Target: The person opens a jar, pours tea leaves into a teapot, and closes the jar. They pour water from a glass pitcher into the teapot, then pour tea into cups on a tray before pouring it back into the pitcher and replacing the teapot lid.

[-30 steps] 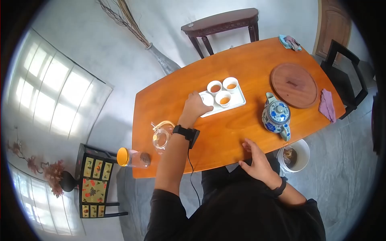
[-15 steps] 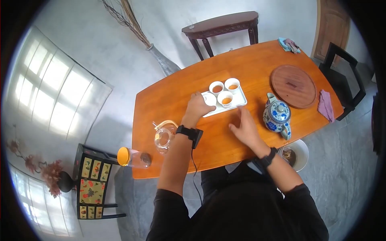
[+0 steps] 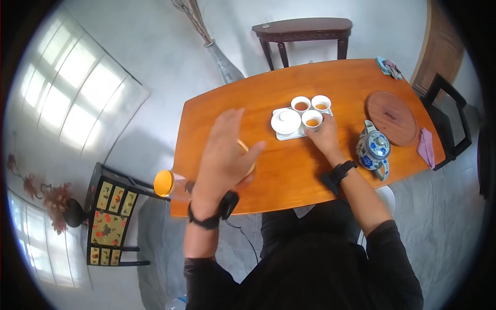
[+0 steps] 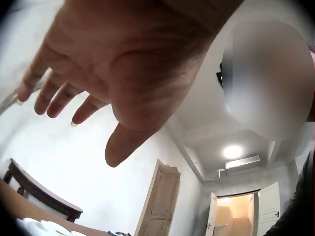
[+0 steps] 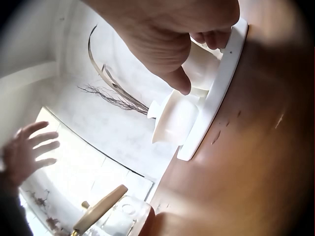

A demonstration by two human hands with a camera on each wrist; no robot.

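Note:
My right hand [image 3: 324, 135] grips the front cup [image 3: 312, 120], which holds amber tea, on the white tray [image 3: 284, 137]. In the right wrist view its thumb lies along that cup [image 5: 203, 69] and the other fingers are partly hidden. Two more tea-filled cups [image 3: 300, 105] [image 3: 321, 103] stand behind it, and a lidded white bowl [image 3: 285, 121] is at the tray's left. Raised over the table's left part, my left hand [image 3: 222, 155] has its fingers spread and holds nothing. It mostly hides the glass teapot, whose pale handle [image 5: 101, 209] shows in the right wrist view.
Right of the tray stand a blue-and-white teapot [image 3: 374, 149], a round wooden board [image 3: 392, 118] and a pink cloth [image 3: 426, 148]. A jar with an orange lid [image 3: 164, 183] is at the table's left edge. Beyond the right front edge sits a white bucket [image 3: 386, 199].
My left hand has let go of the lidded bowl and moved back and left, its fingers spreading. My right hand has reached forward to the front cup and taken hold of it. The head view has shifted.

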